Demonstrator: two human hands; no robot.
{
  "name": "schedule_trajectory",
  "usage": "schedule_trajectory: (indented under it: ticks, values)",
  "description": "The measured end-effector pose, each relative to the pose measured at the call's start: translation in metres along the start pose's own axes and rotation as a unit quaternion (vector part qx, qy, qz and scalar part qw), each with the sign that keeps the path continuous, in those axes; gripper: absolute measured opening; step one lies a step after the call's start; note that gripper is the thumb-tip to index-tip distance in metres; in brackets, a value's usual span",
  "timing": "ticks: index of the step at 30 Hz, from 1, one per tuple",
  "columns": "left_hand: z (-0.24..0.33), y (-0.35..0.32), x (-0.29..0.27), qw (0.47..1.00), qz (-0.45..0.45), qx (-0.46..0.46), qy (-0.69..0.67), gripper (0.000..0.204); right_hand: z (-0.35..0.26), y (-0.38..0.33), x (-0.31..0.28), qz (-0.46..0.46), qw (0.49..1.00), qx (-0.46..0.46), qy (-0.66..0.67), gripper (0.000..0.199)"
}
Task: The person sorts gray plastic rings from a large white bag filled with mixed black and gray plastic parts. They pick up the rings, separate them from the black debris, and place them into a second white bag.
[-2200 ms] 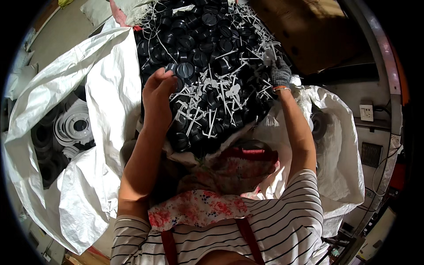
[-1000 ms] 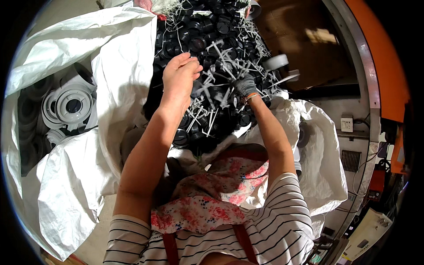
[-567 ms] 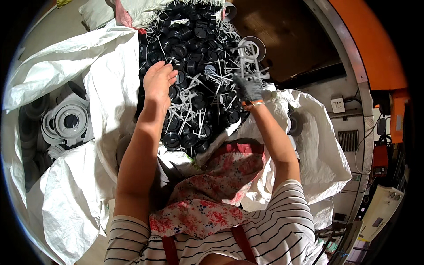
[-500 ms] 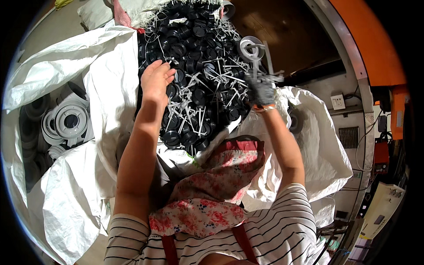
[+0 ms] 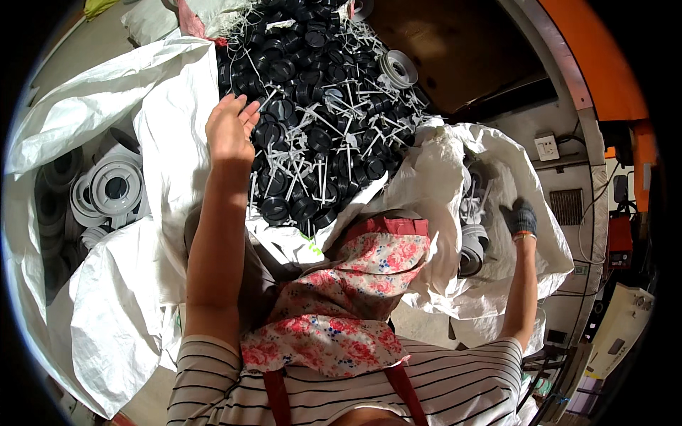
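Note:
My bare left hand (image 5: 231, 131) is at the left edge of a heap of black plastic caps (image 5: 305, 71), fingers stretched out and holding nothing. Thin grey plastic runner sprigs (image 5: 305, 160) lie scattered over the caps. At the mouth of the white sack (image 5: 543, 266) on the right is my right hand (image 5: 521, 219), in a dark grey glove. Its fingers are apart and nothing shows in them. Left of it, inside that sack, are pale grey branched plastic pieces (image 5: 472, 202) and a grey round fitting (image 5: 472, 248).
A large white sack (image 5: 106, 319) on the left holds several grey ring-shaped plastic parts (image 5: 116, 187). One grey ring part (image 5: 398, 69) rests at the heap's right edge, beside a brown board (image 5: 455, 50). A wall socket (image 5: 546, 148) and an orange panel (image 5: 604, 64) stand far right.
My right hand has swung right and nearer, from the heap to the right sack, and has let go of the grey branched pieces. My left hand has shifted slightly left.

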State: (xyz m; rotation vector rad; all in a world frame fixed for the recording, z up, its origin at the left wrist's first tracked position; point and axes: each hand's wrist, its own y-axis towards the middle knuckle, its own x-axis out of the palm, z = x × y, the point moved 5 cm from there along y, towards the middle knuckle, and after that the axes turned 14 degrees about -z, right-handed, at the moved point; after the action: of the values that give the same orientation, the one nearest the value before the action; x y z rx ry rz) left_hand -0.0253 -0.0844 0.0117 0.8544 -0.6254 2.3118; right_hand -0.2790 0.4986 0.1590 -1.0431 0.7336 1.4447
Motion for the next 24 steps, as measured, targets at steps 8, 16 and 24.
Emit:
schedule_trajectory:
  ticks: [8, 16, 24]
  values:
    - [-0.030, -0.009, 0.023, 0.982, -0.092, -0.058, 0.157, 0.044, -0.329, 0.053, -0.026, -0.057, 0.892, -0.378, 0.242, 0.074]
    - [-0.044, -0.007, 0.046, 0.909, -0.202, 0.015, 0.364, 0.031, -0.461, 0.176, 0.033, -0.108, 0.945, -0.219, 0.216, 0.110]
    - [-0.061, -0.035, 0.062, 0.560, -0.402, -0.052, 0.722, 0.048, -0.477, 0.218, 0.056, -0.109, 0.918, -0.299, 0.236, 0.058]
